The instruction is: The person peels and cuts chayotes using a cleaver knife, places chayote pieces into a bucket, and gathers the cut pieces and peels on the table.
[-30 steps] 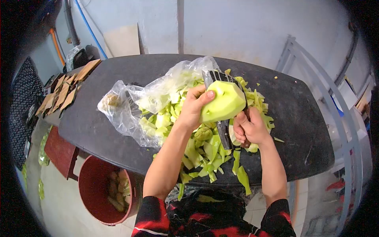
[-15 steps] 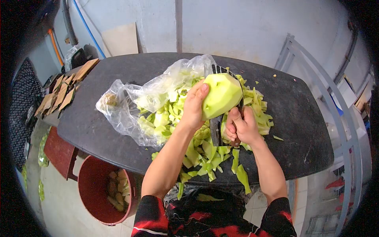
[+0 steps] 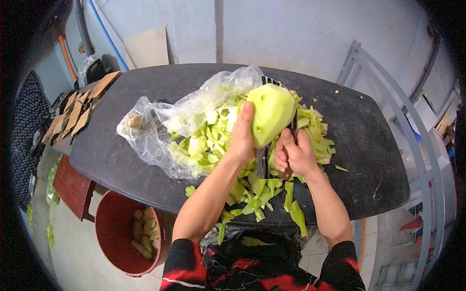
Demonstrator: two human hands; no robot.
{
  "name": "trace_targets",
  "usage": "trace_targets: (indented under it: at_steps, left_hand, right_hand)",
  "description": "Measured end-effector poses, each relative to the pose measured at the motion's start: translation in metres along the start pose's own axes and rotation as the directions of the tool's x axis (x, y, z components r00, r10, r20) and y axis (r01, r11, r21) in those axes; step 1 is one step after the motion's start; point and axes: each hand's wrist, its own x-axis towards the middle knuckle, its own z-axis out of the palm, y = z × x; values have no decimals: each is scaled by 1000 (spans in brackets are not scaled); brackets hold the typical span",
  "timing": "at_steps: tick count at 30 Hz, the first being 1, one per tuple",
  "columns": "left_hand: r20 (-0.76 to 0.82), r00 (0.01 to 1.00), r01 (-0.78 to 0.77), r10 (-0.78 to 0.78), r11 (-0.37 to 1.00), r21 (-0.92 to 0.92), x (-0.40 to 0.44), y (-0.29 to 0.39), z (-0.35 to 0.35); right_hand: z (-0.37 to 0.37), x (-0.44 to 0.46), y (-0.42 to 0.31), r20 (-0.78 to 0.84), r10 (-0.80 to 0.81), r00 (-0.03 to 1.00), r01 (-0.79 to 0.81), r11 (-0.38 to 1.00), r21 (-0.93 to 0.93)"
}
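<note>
A large, pale-green peeled vegetable [image 3: 273,114] with flat cut facets is gripped from its left side by my left hand [image 3: 242,133], the thumb lying along its surface. My right hand [image 3: 299,153] is closed around the brown handle of a knife [image 3: 286,173]. The knife's blade runs up along the vegetable's right side and is mostly hidden behind it. Beneath both hands lies a heap of green peelings [image 3: 206,148], some hanging over the near table edge. A clear plastic bag [image 3: 150,145] spreads left of and behind the heap.
The dark table [image 3: 116,131] carries the pile. Below its left front edge stands a red bin [image 3: 109,213] with brownish pieces inside, beside a red stool [image 3: 73,184]. Wooden pieces [image 3: 77,114] lie at the far left. A grey metal railing [image 3: 412,131] rises on the right.
The peeled vegetable has turned a little more upright in my left hand, whose thumb now points upward. My right hand stays nearly in place with the knife.
</note>
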Motion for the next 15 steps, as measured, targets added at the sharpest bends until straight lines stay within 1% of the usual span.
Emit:
trace_targets:
  at_steps: [1,3,4,5,6,7,8,9,12,15]
  left_hand:
    - [-1,1000,3,-3,1000,0,-1,2,1]
    - [194,981,2,-4,1000,10,-3,11,2]
    - [194,981,3,-5,1000,10,-4,15,2]
    - [220,975,-20,15,1000,20,-5,18,2]
    - [247,968,-45,36,999,30,-6,20,2]
    - [246,968,-47,38,998,31,-5,20,1]
    - [224,975,-26,8,997,78,-3,20,-2]
    - [200,980,-1,-24,992,124,-2,19,-5]
    - [178,984,-20,1,995,102,0,12,-3]
    - [152,988,-53,40,995,85,3,7,-4]
  right_hand:
    - [1,0,1,-5,7,1000,-7,1000,14]
    - [1,-2,-6,17,29,999,-29,999,27]
    - [0,-3,-9,39,47,998,-49,998,38]
    - [-4,-4,-8,86,43,995,-44,999,7]
    - [-5,-5,-9,87,43,995,-43,999,7]
    - [-6,-4,-9,113,89,990,-92,996,19]
    - [-6,-4,-9,142,136,980,-142,989,30]
    - [-6,-3,-8,144,138,980,-144,989,30]
    - [-11,-1,-3,120,176,977,-182,982,42]
    - [-8,0,-1,138,210,968,-219,974,54]
